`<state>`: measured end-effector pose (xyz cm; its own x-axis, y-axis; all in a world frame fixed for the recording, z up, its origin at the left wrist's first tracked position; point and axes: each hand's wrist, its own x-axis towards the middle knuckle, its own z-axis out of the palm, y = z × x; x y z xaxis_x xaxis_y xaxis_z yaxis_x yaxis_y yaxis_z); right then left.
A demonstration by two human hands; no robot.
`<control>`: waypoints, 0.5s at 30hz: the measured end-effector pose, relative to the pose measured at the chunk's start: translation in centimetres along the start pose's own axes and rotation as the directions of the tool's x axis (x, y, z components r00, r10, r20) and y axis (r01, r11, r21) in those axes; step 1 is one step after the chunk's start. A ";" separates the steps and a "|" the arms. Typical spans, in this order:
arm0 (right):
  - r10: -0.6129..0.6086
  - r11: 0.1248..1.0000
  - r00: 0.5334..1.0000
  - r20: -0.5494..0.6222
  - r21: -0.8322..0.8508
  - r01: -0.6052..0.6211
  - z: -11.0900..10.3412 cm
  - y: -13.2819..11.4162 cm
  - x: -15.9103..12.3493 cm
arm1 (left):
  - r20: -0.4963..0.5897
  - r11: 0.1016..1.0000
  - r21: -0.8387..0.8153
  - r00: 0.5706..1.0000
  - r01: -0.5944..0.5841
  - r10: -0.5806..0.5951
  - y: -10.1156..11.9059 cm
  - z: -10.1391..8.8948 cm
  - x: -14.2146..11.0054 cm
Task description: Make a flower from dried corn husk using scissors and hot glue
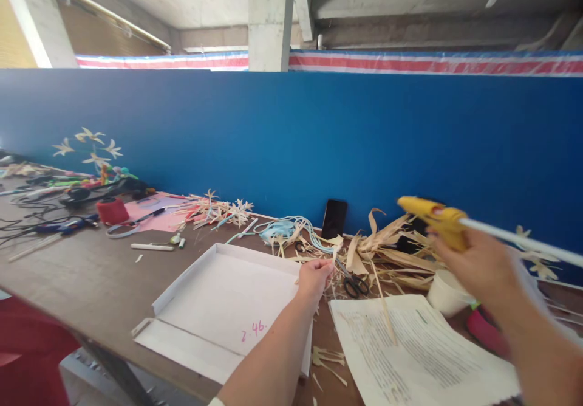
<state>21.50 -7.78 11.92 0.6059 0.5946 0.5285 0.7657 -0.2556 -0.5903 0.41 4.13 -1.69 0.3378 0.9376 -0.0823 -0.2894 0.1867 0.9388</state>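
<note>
My left hand (315, 279) reaches over the right edge of a white open box lid (228, 296), finger and thumb closed on a small pale husk piece (337, 250). Raised at the right, my right hand (485, 266) is wrapped round a yellow hot glue gun (432, 214); a long white glue stick (514, 234) trails from its back. The gun's nozzle points left, apart from the husk piece. Black-handled scissors (355, 285) lie just right of my left hand. Dried corn husks (387, 251) are heaped beyond them. My right hand is somewhat blurred.
A printed sheet (419, 345) lies in front at the right, near a white cup (449, 292). A phone (334, 218) leans on the blue partition (273, 138). Husk flowers (223, 208), a red thread spool (112, 211) and cables lie to the left.
</note>
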 end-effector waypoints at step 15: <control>-0.048 0.948 0.904 0.424 0.306 -0.093 9.4 0.2 -8.7 | 0.002 0.988 -0.154 1.000 0.024 -0.024 -0.9 -0.5 1.6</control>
<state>14.36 -5.91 1.46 0.4196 0.8734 0.2471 0.6030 -0.0647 -0.7951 0.76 5.63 -2.88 0.3468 0.9322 -0.1037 -0.4154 0.2518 0.8741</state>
